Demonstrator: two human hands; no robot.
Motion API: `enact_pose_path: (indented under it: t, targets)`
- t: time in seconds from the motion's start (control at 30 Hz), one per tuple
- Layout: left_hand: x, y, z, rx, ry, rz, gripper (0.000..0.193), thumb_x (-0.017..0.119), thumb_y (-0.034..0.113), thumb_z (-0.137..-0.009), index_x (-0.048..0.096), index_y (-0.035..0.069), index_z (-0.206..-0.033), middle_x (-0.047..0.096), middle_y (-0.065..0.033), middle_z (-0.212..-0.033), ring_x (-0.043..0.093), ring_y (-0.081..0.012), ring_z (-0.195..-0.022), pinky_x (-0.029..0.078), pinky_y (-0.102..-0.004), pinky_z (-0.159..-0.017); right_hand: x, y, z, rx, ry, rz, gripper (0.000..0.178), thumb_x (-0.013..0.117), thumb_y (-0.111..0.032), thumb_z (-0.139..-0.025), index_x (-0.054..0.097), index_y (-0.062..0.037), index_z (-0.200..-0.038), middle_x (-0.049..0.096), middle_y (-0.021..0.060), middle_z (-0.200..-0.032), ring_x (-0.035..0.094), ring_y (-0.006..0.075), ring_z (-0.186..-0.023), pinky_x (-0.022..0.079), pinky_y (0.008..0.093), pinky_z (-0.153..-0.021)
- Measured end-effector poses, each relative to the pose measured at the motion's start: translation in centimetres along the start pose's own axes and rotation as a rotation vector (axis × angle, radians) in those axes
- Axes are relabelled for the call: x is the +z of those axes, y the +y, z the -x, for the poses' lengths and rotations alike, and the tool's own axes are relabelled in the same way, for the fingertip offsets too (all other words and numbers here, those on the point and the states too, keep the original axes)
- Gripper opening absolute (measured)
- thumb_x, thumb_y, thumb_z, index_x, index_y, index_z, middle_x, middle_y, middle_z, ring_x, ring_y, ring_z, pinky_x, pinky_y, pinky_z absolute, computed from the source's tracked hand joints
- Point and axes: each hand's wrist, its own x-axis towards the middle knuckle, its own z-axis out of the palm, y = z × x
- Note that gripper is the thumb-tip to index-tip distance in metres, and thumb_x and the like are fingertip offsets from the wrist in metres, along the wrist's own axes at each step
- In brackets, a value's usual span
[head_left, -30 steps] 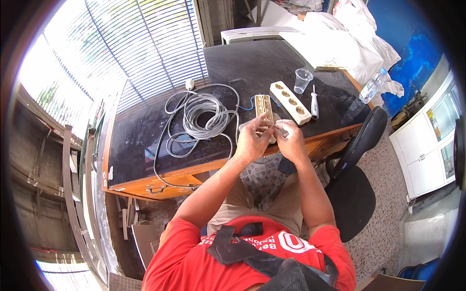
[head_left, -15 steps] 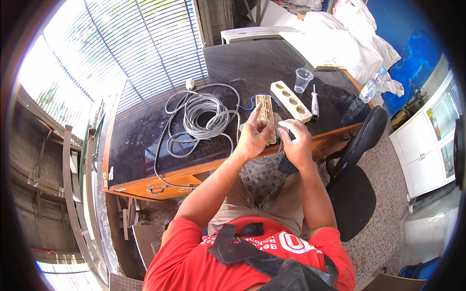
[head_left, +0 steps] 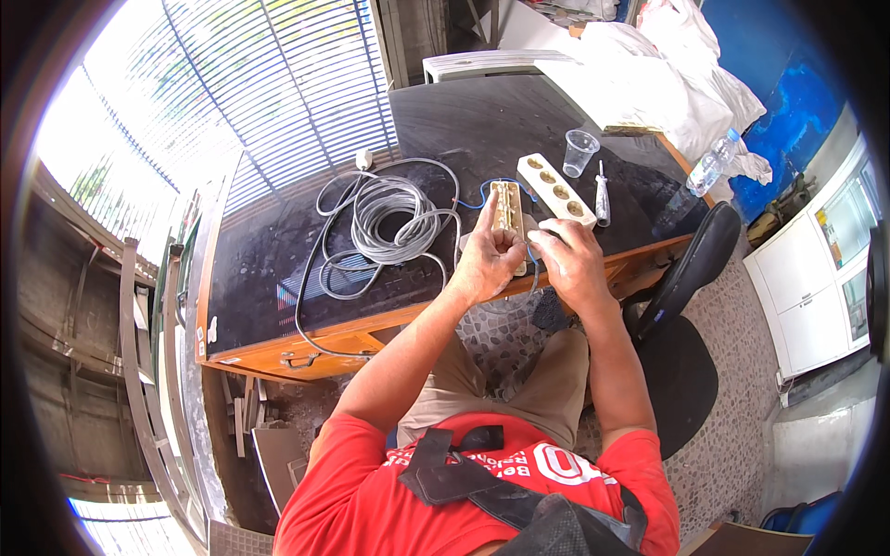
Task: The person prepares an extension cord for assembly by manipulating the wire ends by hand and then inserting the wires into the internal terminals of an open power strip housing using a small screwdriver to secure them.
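Note:
The opened base of a power strip [head_left: 507, 206], with metal contacts showing, lies near the front edge of the dark desk. My left hand [head_left: 489, 261] grips its near end, index finger stretched along its side and thumb bent over it. Just right of it, my right hand [head_left: 572, 263] is closed in a pinch on a thin blue wire [head_left: 533, 264] at the base's near end; its fingertips partly hide the wire. Another length of blue wire curves around the far end. The cream socket cover [head_left: 554, 188], with several round outlets, lies right of the base.
A coil of grey cable [head_left: 394, 222] with a white plug [head_left: 363, 159] sits on the left of the desk [head_left: 464, 111]. A screwdriver [head_left: 602, 196], a clear plastic cup [head_left: 579, 153] and a water bottle [head_left: 714, 162] stand or lie right. A black chair [head_left: 681, 371] is at my right.
My right hand has turned slightly, its fingers shifting up and closer over the wire beside the base. My left hand stays nearly in place.

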Motion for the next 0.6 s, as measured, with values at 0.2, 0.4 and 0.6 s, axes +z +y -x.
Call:
enact_pose_path:
  t: [0.2,0.4,0.6]
  targets:
    - [0.1,0.3,0.1,0.006,-0.011,-0.042,0.103,0.067,0.003,-0.099,-0.008,-0.007,-0.169,0.070,-0.0049,-0.092,0.065,-0.0078,-0.083,0.054,-0.0244,-0.079,-0.1,1.0,0.4,-0.081,-0.056,0.045,0.025,0.078,-0.004,-0.084,0.076,-0.0073,-0.108,0.070,0.0103,-0.114,0.069,0.0307,-0.110,0.056,0.0456,-0.094]
    - [-0.1,0.8,0.3,-0.009,0.009,-0.025,0.108,0.072,0.002,-0.097,-0.008,-0.005,-0.170,0.072,-0.0065,-0.094,0.067,-0.0093,-0.085,0.056,-0.0258,-0.080,0.0,0.8,0.2,-0.095,-0.036,0.050,0.022,0.078,-0.004,-0.084,0.075,-0.0054,-0.106,0.069,0.0096,-0.110,0.068,0.0305,-0.107,0.055,0.0445,-0.093]
    - [-0.3,0.4,0.3,-0.007,0.011,0.011,0.110,0.074,-0.002,-0.097,-0.009,-0.004,-0.170,0.074,-0.0090,-0.099,0.070,-0.0115,-0.092,0.058,-0.0282,-0.087,0.4,0.5,0.5,-0.088,0.015,0.044,0.022,0.077,-0.002,-0.083,0.074,-0.0037,-0.106,0.070,0.0087,-0.103,0.068,0.0309,-0.103,0.055,0.0457,-0.090]
